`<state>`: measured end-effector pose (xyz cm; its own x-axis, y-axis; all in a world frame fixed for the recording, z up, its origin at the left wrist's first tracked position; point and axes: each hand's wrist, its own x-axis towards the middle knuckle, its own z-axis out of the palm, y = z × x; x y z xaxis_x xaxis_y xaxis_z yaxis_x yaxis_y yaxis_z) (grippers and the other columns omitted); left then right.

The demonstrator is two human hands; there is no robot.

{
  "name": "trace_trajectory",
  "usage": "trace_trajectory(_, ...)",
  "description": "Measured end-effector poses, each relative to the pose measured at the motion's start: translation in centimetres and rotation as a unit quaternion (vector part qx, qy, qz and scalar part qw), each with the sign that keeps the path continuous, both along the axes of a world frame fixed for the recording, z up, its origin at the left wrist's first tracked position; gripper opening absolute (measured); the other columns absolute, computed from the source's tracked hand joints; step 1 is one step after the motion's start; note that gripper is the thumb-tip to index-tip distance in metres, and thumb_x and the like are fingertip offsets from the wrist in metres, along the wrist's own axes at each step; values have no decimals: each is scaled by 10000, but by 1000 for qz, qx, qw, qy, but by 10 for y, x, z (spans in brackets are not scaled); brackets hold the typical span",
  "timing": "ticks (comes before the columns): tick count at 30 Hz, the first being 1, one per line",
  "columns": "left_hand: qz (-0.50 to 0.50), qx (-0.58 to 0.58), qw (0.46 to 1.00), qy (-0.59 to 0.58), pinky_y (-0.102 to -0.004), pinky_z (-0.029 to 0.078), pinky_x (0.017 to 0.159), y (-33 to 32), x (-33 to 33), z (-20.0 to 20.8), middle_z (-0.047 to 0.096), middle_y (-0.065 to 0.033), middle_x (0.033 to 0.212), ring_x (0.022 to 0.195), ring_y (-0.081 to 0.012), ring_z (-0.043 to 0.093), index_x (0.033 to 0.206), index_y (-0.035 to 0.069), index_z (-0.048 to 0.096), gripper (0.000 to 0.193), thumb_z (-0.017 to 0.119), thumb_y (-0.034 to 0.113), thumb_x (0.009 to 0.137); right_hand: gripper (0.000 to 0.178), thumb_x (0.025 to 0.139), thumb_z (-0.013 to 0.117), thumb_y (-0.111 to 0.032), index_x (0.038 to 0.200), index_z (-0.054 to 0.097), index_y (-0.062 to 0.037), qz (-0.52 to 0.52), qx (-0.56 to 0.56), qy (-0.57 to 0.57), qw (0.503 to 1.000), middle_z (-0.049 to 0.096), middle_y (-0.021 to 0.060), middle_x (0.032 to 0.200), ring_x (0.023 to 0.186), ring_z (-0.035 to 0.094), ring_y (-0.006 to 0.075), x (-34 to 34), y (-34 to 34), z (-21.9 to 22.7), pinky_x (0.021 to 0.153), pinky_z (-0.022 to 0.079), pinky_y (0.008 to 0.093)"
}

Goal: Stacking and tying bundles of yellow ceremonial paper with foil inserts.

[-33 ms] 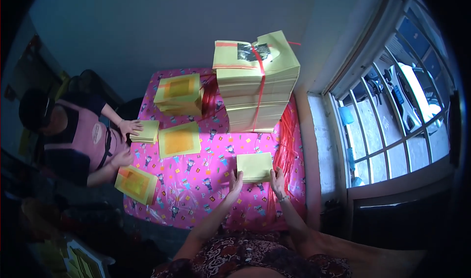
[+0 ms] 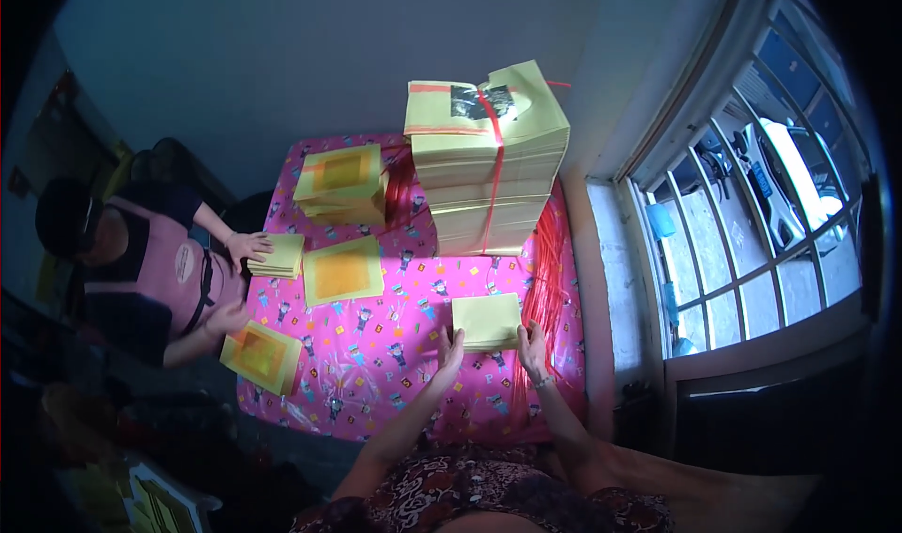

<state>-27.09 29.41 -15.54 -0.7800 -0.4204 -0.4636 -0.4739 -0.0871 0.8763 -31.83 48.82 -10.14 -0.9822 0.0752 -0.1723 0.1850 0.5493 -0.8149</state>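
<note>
Between my two hands is a small stack of pale yellow paper [image 2: 485,321] at the near right of the pink table. My left hand [image 2: 451,350] presses its left side, thumb near the top edge. On the opposite side my right hand [image 2: 531,348] grips the stack in the same way. The undersides of my fingers are partly hidden. Behind the stack rises a tall bundle of yellow paper [image 2: 484,195] tied with red string.
A pink patterned cloth covers the table [image 2: 413,392]. Red plastic strands [image 2: 545,289] hang along its right side. At left, a co-worker [image 2: 178,260] rests one hand on a paper pile [image 2: 279,257]. Printed yellow sheets [image 2: 343,270] and a thicker stack [image 2: 340,190] lie nearby. A barred window [image 2: 742,242] is at right.
The co-worker's nearer hand has shifted slightly down toward the printed sheets. My hands and the stack stay in nearly the same place.
</note>
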Motion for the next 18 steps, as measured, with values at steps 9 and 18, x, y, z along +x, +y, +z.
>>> trace_trajectory(9,52,-111,977,172,-381,479,934,-24,21,26,568,-199,1212,1101,-300,574,1274,-3,507,425,627,73,874,184,951,558,-130,1038,645,6,51,-55,146,986,647,111,936,875,608,181,-7,12,55,800,484,303)
trace_trajectory(18,-34,-183,943,274,-348,505,851,-7,16,136,599,-132,1120,1048,-261,593,1211,26,538,361,555,-11,853,185,978,527,-121,1041,644,8,122,-142,149,971,661,48,908,857,590,109,-33,-22,135,781,472,258)
